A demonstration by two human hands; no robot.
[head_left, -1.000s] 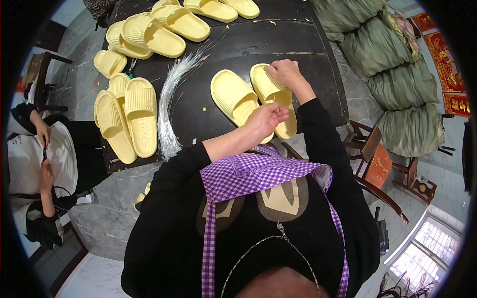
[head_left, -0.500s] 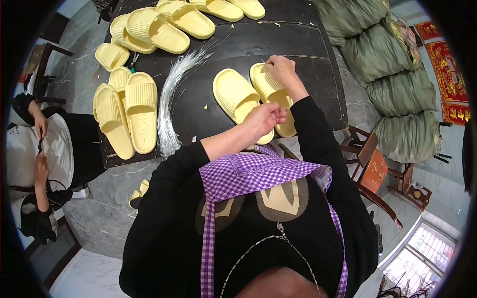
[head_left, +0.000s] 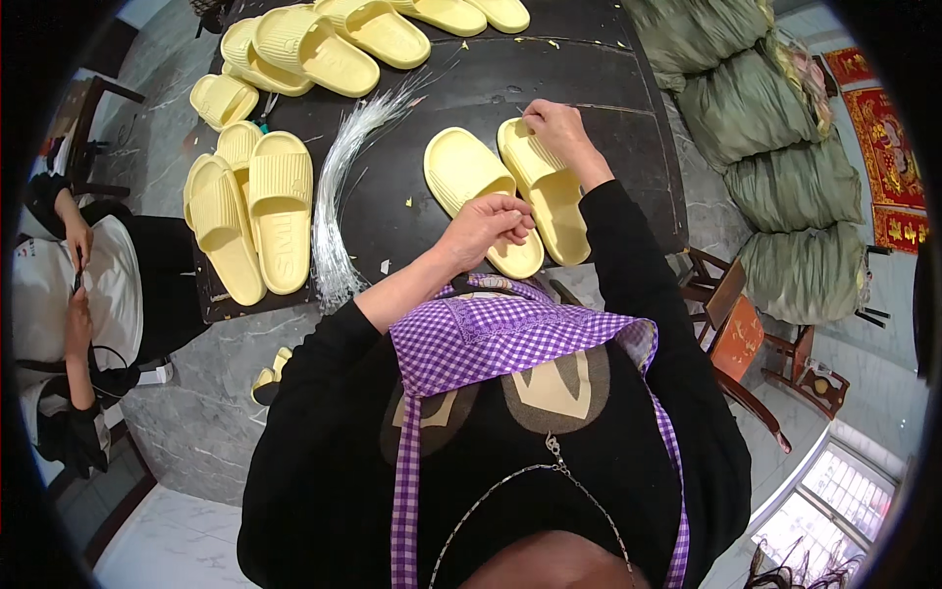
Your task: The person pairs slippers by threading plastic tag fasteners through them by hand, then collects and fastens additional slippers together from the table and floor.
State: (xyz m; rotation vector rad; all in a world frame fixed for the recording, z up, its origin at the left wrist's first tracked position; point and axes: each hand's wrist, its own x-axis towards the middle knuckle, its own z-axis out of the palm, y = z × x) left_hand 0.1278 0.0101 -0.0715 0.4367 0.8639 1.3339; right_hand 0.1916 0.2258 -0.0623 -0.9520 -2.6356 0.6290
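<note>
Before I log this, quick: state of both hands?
Left hand: half-curled over left yellow slide; grip unclear.
Right hand: curled at right yellow slide; grip unclear.

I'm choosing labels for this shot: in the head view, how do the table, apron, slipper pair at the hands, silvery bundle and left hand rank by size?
Largest to smallest:
1. Table
2. Apron; nearness to the camera may enlarge it
3. Slipper pair
4. Silvery bundle
5. Left hand

Lying side by side, sole down, on black worktop: left yellow slipper, right yellow slipper, ribbed-strapped.
</note>
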